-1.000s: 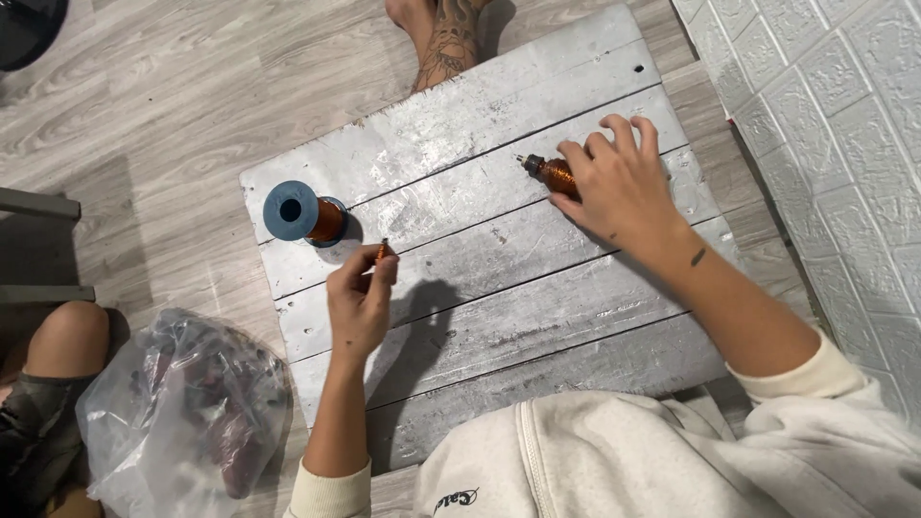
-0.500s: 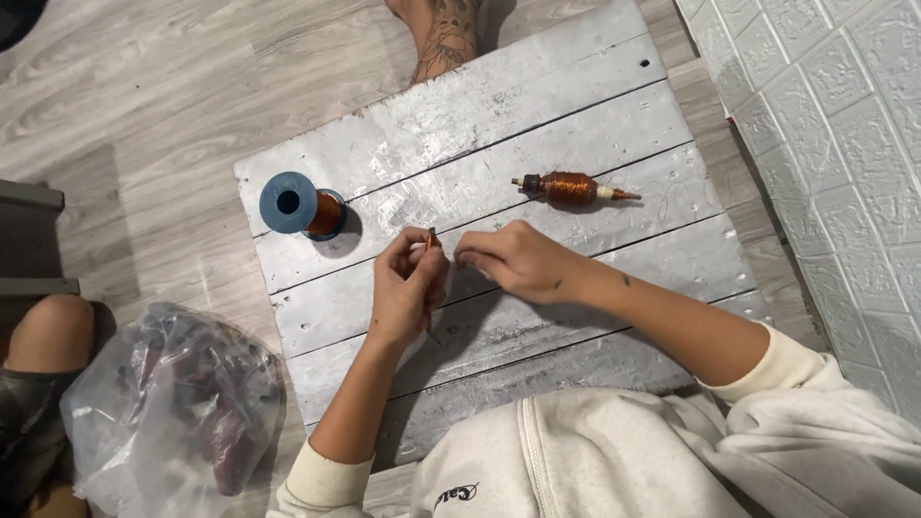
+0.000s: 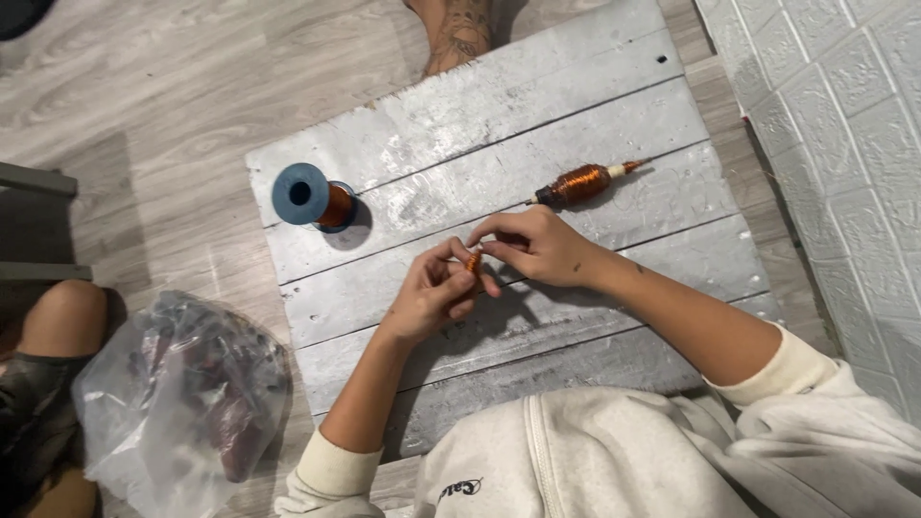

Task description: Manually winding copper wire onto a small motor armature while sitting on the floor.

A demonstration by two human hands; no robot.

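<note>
A small copper piece [image 3: 473, 260] was pinched between both hands (left [image 3: 434, 293], right [image 3: 537, 247]), brought together since earlier; the copper-wound coil [image 3: 579, 183] lay released on the surface [image 3: 460, 125].

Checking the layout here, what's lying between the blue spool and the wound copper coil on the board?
Nothing: in the head view, only bare silver board lies between the blue spool and the coil.

Thing: small copper-wire coil [image 3: 474, 260]
Colour: orange-brown
Place: it was pinched between the fingertips of both hands, above the grey plank board
</note>
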